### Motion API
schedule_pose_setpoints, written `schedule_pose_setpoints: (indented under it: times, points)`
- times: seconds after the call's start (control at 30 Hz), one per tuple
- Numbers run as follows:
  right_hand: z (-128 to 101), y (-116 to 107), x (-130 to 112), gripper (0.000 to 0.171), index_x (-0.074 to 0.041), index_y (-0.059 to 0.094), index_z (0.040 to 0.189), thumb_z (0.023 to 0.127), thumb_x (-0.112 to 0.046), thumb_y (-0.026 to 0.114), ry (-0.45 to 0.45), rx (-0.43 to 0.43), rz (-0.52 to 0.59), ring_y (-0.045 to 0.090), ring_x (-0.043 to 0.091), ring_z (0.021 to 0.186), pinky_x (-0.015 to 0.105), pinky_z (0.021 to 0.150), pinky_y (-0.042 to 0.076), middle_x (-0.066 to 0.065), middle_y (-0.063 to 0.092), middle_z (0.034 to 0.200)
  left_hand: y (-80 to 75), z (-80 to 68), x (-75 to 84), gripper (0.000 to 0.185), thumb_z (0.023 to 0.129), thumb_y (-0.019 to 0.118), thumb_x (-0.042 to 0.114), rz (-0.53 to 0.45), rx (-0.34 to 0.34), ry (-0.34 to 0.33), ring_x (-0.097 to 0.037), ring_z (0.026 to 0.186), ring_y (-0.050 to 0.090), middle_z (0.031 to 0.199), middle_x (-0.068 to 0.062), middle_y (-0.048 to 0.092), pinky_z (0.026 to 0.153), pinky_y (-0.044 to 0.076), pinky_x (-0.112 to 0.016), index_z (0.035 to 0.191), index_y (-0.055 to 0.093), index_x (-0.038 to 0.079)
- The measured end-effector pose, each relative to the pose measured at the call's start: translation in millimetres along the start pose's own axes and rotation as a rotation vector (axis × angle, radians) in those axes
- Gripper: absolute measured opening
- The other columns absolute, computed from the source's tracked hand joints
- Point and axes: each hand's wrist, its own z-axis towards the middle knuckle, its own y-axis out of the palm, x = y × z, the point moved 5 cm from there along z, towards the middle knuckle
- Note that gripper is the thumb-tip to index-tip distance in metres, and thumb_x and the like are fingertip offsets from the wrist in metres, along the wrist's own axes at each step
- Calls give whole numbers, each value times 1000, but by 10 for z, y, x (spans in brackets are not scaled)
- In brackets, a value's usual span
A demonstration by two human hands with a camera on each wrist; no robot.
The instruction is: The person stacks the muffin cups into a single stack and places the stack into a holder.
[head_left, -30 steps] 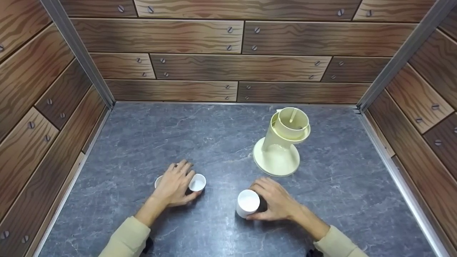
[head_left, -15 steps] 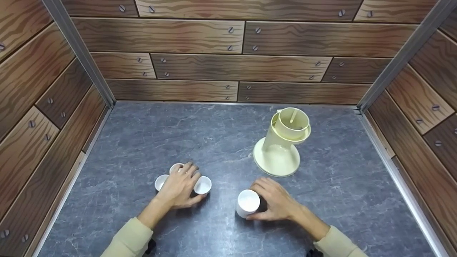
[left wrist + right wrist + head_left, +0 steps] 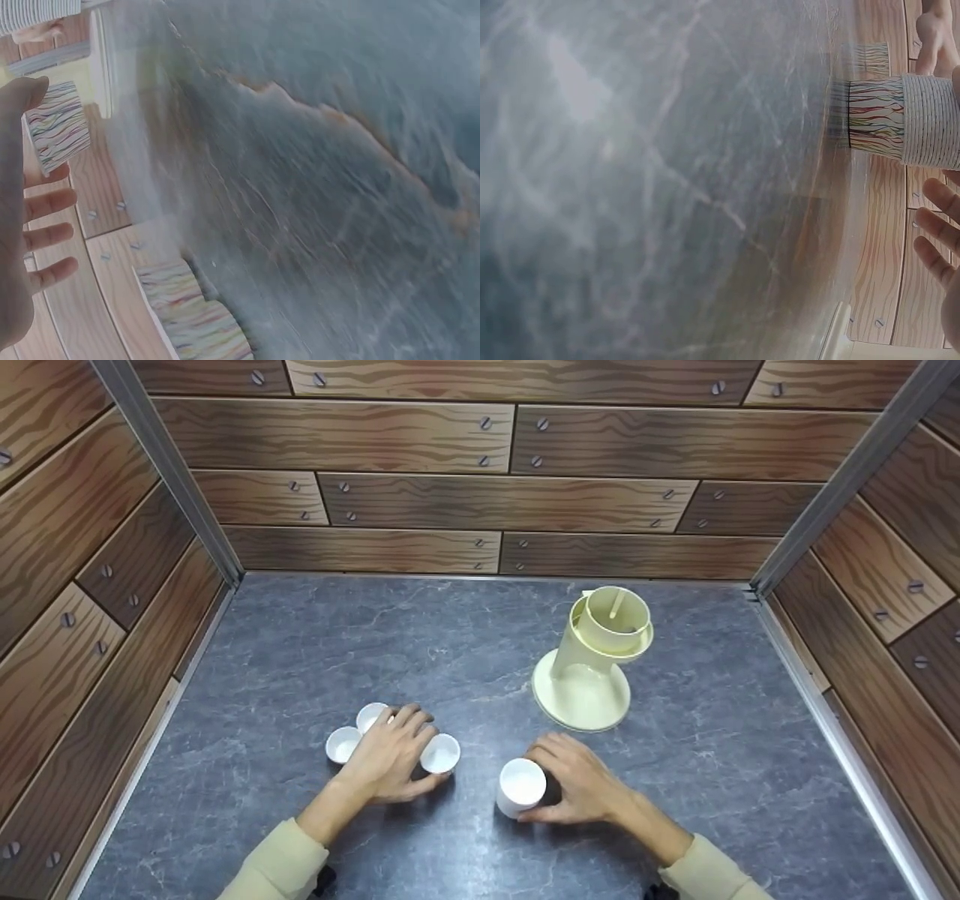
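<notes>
In the head view my left hand (image 3: pixel 390 757) pinches a small white paper cup (image 3: pixel 440 754) between thumb and forefinger. The left wrist view shows this cup's coloured wavy stripes (image 3: pixel 60 124), with the other fingers held apart. Two similar cups, a nearer cup (image 3: pixel 343 745) and a farther cup (image 3: pixel 370 716), stand side by side left of that hand, the farther partly covered by its fingers. My right hand (image 3: pixel 574 784) grips an upright stack of nested paper cups (image 3: pixel 520 789); the right wrist view shows the stack's many ridged rims (image 3: pixel 930 120) above one striped wall.
A cream plastic stand (image 3: pixel 581 697) with a round base rises beyond my right hand, a ring-shaped cup holder (image 3: pixel 616 619) at its top. Wood-patterned walls (image 3: pixel 420 551) enclose the dark marbled tabletop (image 3: pixel 390 637) at the back and sides.
My left hand has slid right with its cup, towards the stack, uncovering the two cups on the left. The right hand and its stack have stayed put.
</notes>
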Motion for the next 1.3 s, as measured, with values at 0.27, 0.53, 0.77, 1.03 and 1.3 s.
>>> schedule_pose_setpoints:
  times: [0.27,0.53,0.77,1.03,1.3]
  points:
    - [3,-2,10,69,-14,65,107,63,-62,90,13,-12,0,56,15,92,34,80,47,-6,60,103,-83,63,123,62,90,55,68,-39,25,42,-29,114,55,119,-7,62,90,46,-45,115,65,13]
    - [9,-9,5,69,-14,65,108,65,-62,89,16,-16,4,56,14,92,34,81,47,-6,60,103,-175,126,240,61,88,57,68,-67,45,66,-26,111,56,118,-5,62,85,47,-41,118,64,14]
    - [15,-9,-3,69,-15,65,108,63,-60,90,3,-7,2,56,14,91,34,81,47,-6,60,103,-256,171,338,59,88,57,67,-121,89,84,-24,107,56,115,-2,62,81,47,-39,118,63,16]
    - [17,-9,-7,68,-14,65,107,65,-63,88,-3,-4,-2,56,14,91,35,80,48,-6,60,103,-313,213,394,58,89,54,68,-139,128,79,-22,108,56,116,-1,62,80,48,-38,116,64,17]
    - [14,-6,-12,69,-14,65,106,64,-63,89,-2,-1,-9,56,15,92,35,81,48,-5,60,102,-362,238,422,58,88,58,67,-168,173,73,-22,109,57,118,-1,63,82,49,-39,116,65,16]
